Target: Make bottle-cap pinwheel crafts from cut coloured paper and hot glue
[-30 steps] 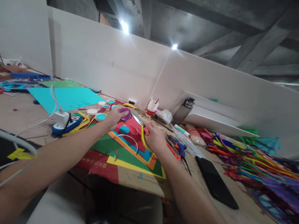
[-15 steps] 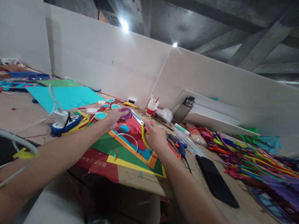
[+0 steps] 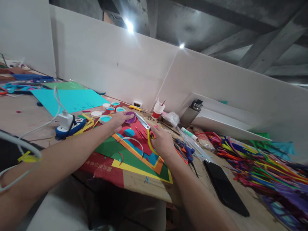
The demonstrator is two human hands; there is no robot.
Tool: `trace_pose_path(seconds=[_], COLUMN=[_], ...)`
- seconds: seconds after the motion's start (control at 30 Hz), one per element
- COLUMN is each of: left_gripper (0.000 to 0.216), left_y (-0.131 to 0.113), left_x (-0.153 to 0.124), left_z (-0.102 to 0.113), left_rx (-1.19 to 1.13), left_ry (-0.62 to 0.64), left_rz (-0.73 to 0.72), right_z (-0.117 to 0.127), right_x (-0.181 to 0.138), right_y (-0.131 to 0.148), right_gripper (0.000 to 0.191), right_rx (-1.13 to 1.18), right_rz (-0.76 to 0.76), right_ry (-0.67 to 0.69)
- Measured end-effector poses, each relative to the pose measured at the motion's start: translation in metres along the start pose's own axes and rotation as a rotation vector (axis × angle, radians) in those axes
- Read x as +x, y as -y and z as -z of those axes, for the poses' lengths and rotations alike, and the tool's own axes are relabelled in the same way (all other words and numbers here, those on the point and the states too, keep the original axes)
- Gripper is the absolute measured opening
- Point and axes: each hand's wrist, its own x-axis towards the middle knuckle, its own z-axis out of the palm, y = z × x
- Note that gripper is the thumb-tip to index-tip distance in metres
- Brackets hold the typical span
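A round purple piece (image 3: 130, 117) is pinched in my left hand (image 3: 117, 122), its thumb on the near face. My right hand (image 3: 162, 139) grips yellow-handled scissors (image 3: 143, 121), whose metal blades point up and left to the purple piece's right edge. Whether the blades touch it I cannot tell. Beneath both hands lie stacked coloured sheets, with a green sheet (image 3: 106, 148) near the bottom and red on top. A blue disc (image 3: 129, 132) and a thin pale curved strip (image 3: 137, 141) rest on the stack.
Several small round tubs, among them a blue-topped one (image 3: 105, 119), stand left of my hands. Behind are a paper cup (image 3: 157, 109) and a grey bottle (image 3: 191, 113). To the right lie a glue gun (image 3: 189, 152), a black phone (image 3: 225, 187) and many coloured pipe cleaners (image 3: 262, 160).
The whole view has shifted slightly, with things sitting a little further right. Both hands keep the same hold on the purple piece and the scissors.
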Motion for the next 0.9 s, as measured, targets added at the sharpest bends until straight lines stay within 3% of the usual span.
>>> trace_pose_path(seconds=[0.47, 0.67, 0.8, 0.9], left_gripper=[0.017, 0.022, 0.033, 0.036], left_y=[-0.004, -0.007, -0.008, -0.006], left_x=[-0.001, -0.004, -0.005, -0.005], left_z=[-0.002, -0.004, -0.002, -0.001], left_rx=[0.036, 0.047, 0.102, 0.178], left_ry=[0.01, 0.041, 0.046, 0.062], left_rz=[0.039, 0.026, -0.066, -0.143], right_z=[-0.003, -0.018, -0.022, -0.021], right_x=[0.0, 0.005, 0.008, 0.009], right_y=[-0.002, -0.014, -0.018, -0.014], right_gripper=[0.045, 0.043, 0.043, 0.038], right_rx=[0.028, 0.296, 0.471, 0.571], right_rz=[-0.012, -0.032, 0.063, 0.045], right_ry=[-0.007, -0.137, -0.231, -0.248])
